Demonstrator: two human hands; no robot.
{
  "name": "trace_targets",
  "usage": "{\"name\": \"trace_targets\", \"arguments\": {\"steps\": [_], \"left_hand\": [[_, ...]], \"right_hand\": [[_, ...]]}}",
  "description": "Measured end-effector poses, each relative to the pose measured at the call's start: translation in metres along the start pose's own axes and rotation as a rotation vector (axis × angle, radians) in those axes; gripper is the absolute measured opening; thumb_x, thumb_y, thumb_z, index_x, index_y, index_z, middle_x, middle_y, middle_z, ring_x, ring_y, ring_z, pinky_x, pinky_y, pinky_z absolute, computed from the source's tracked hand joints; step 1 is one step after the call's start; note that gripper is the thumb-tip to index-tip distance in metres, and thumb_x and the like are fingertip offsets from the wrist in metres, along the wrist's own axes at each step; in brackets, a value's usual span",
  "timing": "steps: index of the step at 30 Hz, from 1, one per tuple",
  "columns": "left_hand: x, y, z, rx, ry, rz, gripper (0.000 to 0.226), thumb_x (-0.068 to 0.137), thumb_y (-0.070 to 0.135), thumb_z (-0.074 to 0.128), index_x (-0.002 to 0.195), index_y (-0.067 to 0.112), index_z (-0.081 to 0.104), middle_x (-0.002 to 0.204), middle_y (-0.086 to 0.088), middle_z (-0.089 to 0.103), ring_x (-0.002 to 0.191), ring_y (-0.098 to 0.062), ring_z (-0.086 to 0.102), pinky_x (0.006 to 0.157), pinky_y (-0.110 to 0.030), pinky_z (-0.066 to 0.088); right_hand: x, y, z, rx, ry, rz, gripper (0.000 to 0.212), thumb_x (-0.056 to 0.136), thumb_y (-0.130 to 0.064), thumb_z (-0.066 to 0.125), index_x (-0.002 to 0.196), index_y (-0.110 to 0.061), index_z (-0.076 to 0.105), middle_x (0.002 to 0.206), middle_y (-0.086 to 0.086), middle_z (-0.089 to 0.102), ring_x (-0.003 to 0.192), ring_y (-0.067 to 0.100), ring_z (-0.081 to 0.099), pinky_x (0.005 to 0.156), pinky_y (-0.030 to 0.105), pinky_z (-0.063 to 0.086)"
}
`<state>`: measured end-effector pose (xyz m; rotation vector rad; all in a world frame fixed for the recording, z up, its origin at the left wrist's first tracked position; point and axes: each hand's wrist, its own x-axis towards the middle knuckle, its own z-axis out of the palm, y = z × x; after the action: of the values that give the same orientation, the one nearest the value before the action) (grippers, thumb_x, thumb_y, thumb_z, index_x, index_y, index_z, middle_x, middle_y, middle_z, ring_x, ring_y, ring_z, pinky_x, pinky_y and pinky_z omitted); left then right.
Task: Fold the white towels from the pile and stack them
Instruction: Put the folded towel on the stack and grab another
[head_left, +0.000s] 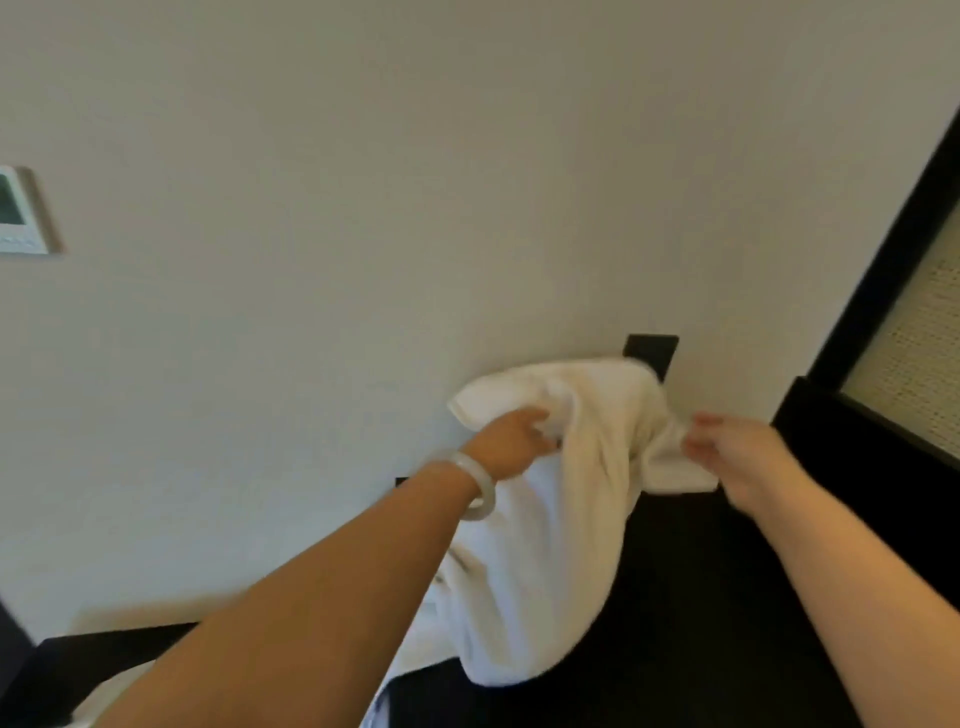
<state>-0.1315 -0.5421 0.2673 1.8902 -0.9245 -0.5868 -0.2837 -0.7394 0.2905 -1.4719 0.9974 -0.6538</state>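
Your left hand (511, 441) and right hand (727, 457) each pinch the white towel (561, 545) hanging bunched between them; slide both hands to its corners, pull taut before folding

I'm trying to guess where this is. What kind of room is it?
Probably a hotel room, though I can't be sure: a control panel on the wall, dark furniture, and a white towel.
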Motion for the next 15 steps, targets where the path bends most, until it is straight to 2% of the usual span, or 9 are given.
{"name": "trace_targets", "arguments": {"steps": [1,2,5,8,11,12,13,15], "left_hand": [[0.000,-0.019,0.013,0.115,-0.017,-0.040,0.052,0.098,0.016,0.057,0.147,0.010,0.039,0.144,-0.013,0.048,0.130,-0.024,0.048,0.103,-0.029,0.037],[-0.003,-0.039,0.022,0.222,-0.021,-0.084,0.052,0.098,0.017,0.056,0.147,0.010,0.039,0.146,-0.012,0.045,0.133,-0.025,0.045,0.106,-0.028,0.034],[-0.029,-0.100,0.034,0.404,0.008,-0.238,0.053,0.099,0.014,0.049,0.149,0.014,0.033,0.152,-0.009,0.035,0.139,-0.023,0.036,0.111,-0.027,0.028],[-0.056,-0.141,0.035,0.542,0.027,-0.293,0.055,0.100,0.010,0.043,0.152,0.020,0.026,0.158,-0.004,0.024,0.145,-0.021,0.025,0.118,-0.030,0.020],[-0.065,-0.158,0.032,0.646,-0.033,-0.177,0.059,0.099,0.012,0.046,0.152,0.027,0.025,0.159,0.003,0.021,0.147,-0.017,0.017,0.122,-0.033,0.012],[-0.065,-0.161,0.029,0.653,-0.061,-0.151,0.059,0.099,0.012,0.046,0.152,0.029,0.025,0.159,0.004,0.021,0.148,-0.017,0.015,0.122,-0.034,0.010],[-0.064,-0.165,0.025,0.653,-0.094,-0.133,0.061,0.099,0.012,0.047,0.152,0.030,0.024,0.160,0.005,0.020,0.148,-0.016,0.013,0.122,-0.034,0.009],[-0.063,-0.172,0.014,0.668,-0.155,-0.105,0.069,0.095,0.009,0.050,0.153,0.031,0.021,0.161,0.005,0.014,0.149,-0.014,0.008,0.123,-0.035,0.006]], "right_hand": [[0.000,0.022,-0.002,-0.171,-0.007,0.018,0.035,0.088,0.006,0.062,0.122,-0.001,0.062,0.103,0.012,0.063,0.104,0.030,0.062,0.097,0.048,0.051],[-0.003,0.045,-0.001,-0.330,-0.039,0.018,0.037,0.087,0.002,0.063,0.124,-0.005,0.063,0.108,0.012,0.065,0.107,0.031,0.061,0.098,0.050,0.050],[-0.028,0.098,0.023,-0.700,-0.253,-0.074,0.037,0.093,-0.014,0.061,0.129,-0.020,0.059,0.126,0.003,0.061,0.108,0.018,0.058,0.090,0.035,0.050],[-0.057,0.139,0.060,-0.892,-0.566,-0.188,0.051,0.096,-0.029,0.060,0.143,-0.027,0.041,0.147,-0.003,0.041,0.128,0.013,0.045,0.104,0.026,0.035],[-0.077,0.169,0.089,-1.148,-0.909,-0.264,0.079,0.090,-0.044,0.063,0.155,-0.027,0.022,0.162,-0.002,0.013,0.148,0.021,0.014,0.118,0.035,0.014],[-0.078,0.173,0.092,-1.234,-0.926,-0.323,0.078,0.088,-0.047,0.063,0.154,-0.028,0.024,0.162,-0.004,0.011,0.148,0.022,0.011,0.118,0.039,0.013],[-0.076,0.174,0.091,-1.251,-0.880,-0.381,0.069,0.089,-0.047,0.060,0.150,-0.028,0.032,0.159,-0.005,0.019,0.146,0.022,0.017,0.116,0.039,0.016],[-0.064,0.170,0.086,-1.132,-0.738,-0.396,0.043,0.096,-0.040,0.053,0.137,-0.027,0.049,0.145,-0.003,0.043,0.135,0.020,0.039,0.109,0.034,0.029]]}}
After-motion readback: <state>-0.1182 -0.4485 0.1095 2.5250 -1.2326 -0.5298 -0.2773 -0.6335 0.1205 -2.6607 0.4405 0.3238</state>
